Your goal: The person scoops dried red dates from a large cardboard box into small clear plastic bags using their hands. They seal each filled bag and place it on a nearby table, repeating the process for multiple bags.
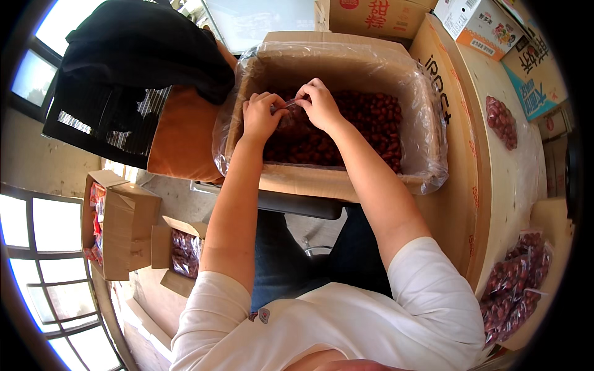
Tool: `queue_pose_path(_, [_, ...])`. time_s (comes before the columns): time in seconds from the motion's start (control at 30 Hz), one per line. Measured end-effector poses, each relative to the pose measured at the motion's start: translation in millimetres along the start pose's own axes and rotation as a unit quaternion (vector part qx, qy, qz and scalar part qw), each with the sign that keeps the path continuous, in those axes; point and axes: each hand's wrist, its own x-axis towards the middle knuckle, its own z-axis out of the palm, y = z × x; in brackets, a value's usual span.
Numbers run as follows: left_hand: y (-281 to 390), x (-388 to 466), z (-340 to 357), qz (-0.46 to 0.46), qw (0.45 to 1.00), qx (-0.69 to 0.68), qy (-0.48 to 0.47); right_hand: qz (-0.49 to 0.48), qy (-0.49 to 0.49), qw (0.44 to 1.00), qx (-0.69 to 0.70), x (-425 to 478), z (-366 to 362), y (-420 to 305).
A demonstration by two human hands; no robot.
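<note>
Both hands pinch the top edge of a small clear plastic bag (293, 117), my left hand (261, 115) at one end and my right hand (319, 103) at the other. The bag hangs over loose dried red dates (371, 118) in a large cardboard box (320, 180). A clear plastic liner (420, 95) covers the box's walls and folds over its rim. How full the bag is, I cannot tell, since its lower part blends with the dates behind it.
A filled bag of dates (501, 122) lies on the table (503, 185) at right, with several more bags (513, 283) nearer me. At left stand a chair with dark clothing (144, 51), a carton of red packets (125, 227) and a carton of bagged dates (178, 271).
</note>
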Motion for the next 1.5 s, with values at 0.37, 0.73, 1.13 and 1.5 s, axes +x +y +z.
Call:
queue_pose_path(0.37, [-0.6, 0.5, 2.8, 0.011, 1.0, 0.019, 0.002, -0.007, -0.009, 1.0, 0.015, 0.3, 0.3, 0.8])
queue_pose_path(0.73, [2.8, 4.6, -1.2, 0.035, 0.999, -0.027, 0.018, -0.086, 0.007, 0.996, 0.014, 0.0, -3.4, -9.5])
queue_pose_path(1.13, [2.7, 5.2, -2.6, 0.013, 0.992, -0.021, 0.126, -0.093, 0.104, 0.99, 0.037, 3.5, -8.6, -5.0])
queue_pose_path(1.5, [0.4, -1.1, 4.6, -0.026, 0.998, 0.034, 0.042, -0.072, 0.107, 0.991, 0.043, 3.2, -5.3, -2.9])
